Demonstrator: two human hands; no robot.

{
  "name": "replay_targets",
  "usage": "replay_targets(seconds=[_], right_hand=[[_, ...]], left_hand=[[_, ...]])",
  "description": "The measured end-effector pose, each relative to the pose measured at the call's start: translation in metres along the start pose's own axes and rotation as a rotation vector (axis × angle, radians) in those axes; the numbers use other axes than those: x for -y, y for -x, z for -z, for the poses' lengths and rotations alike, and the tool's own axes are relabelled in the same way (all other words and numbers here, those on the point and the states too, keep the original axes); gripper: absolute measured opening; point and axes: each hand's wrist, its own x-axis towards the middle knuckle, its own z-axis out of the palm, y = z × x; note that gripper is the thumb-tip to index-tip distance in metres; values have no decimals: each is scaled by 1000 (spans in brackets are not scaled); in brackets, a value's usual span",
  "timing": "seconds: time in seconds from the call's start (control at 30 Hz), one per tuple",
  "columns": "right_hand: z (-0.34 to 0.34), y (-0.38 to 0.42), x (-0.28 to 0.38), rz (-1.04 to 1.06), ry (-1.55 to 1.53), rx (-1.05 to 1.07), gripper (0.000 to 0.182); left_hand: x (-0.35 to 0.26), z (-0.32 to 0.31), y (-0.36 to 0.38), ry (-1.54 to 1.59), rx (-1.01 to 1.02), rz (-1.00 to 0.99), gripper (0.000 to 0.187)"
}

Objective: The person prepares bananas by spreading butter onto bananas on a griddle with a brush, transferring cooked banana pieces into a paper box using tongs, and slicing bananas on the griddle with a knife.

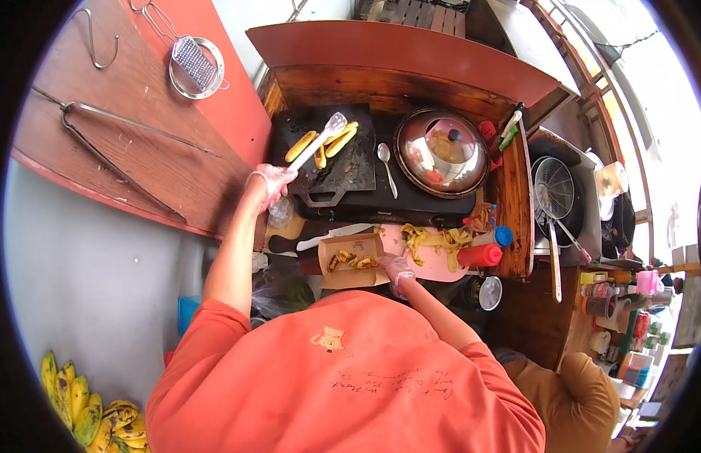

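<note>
Gloved in clear plastic, my left hand [273, 183] is closed around the handle end of white tongs [314, 145]. The far end of the tongs lies over several yellow banana pieces [341, 141] on a dark square griddle [343, 174]. My right hand [396, 272], also gloved, is at the right edge of an open brown cardboard box [334, 281], its fingers closed on that edge. Browned banana pieces [344, 260] lie inside the box. Just right of that hand, banana peels [441, 240] rest on a pink board [433, 264].
A spoon [388, 171] and a domed lidded pan [441, 153] are right of the griddle. Red bottle [480, 255] and blue-capped bottle [502, 236] stand by the board. Unpeeled bananas [90, 411] are at lower left. Another person [565, 392] is at lower right.
</note>
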Motion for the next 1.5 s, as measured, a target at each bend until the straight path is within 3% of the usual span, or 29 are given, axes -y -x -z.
replay_targets(seconds=[0.13, 0.2, 0.23, 0.33, 0.4, 0.43, 0.5, 0.63, 0.67, 0.73, 0.87, 0.9, 0.93, 1.0, 1.07, 1.13, 1.2, 1.33, 1.43, 1.5], right_hand=[[0, 12, 13, -14, 38, -22, 53], [0, 17, 19, -35, 16, -58, 52], [2, 9, 6, -33, 15, -60, 52], [4, 4, -3, 197, 240, 28, 52], [5, 6, 3, 75, 201, -12, 53], [4, 6, 5, 35, 189, -24, 53], [4, -8, -16, 157, 183, 25, 53], [1, -24, -30, 216, 162, 56, 53], [0, -27, -30, 90, 65, 52, 43], [1, -21, -27, -41, -28, 54, 36], [12, -24, -43, 302, 353, 117, 39], [11, -26, -45, 349, 400, 107, 44], [11, -28, -48, 396, 447, 95, 51], [10, -29, -47, 313, 370, 82, 48], [12, -32, -48, 344, 500, 88, 44], [14, -37, -51, 403, 659, 97, 41], [14, -40, -54, 613, 927, 42, 37], [11, -29, -32, 599, 964, 126, 35], [10, -23, -25, 277, 466, 194, 35], [11, -25, -27, 429, 548, 143, 38]], left_hand=[[16, 7, -16, -147, -96, -82, 26], [26, 10, -25, -430, -207, -187, 35], [19, 8, -19, -430, -206, -190, 35], [10, -1, -10, -566, -304, -245, 32], [12, -6, -14, -820, -296, -429, 33], [14, -9, -15, -820, -297, -426, 33], [17, -14, -15, -770, -403, -369, 30], [9, -17, 0, -809, -399, -370, 26], [6, -16, 6, -810, -400, -364, 26], [3, -15, 23, -719, -443, -305, 24], [18, -14, 75, -663, -447, -270, 25], [29, -17, 90, -734, -509, -432, 25], [52, -17, 95, -704, -508, -426, 25], [82, -20, 105, -674, -507, -417, 25], [93, -23, 115, 22, -257, 117, 28], [83, -26, 125, 125, -219, 165, 29], [83, -26, 123, 257, -130, 202, 33], [85, -34, 90, 448, -76, 232, 36], [78, -29, 95, 393, -87, 211, 37], [78, -25, 112, 385, -95, 245, 37]])
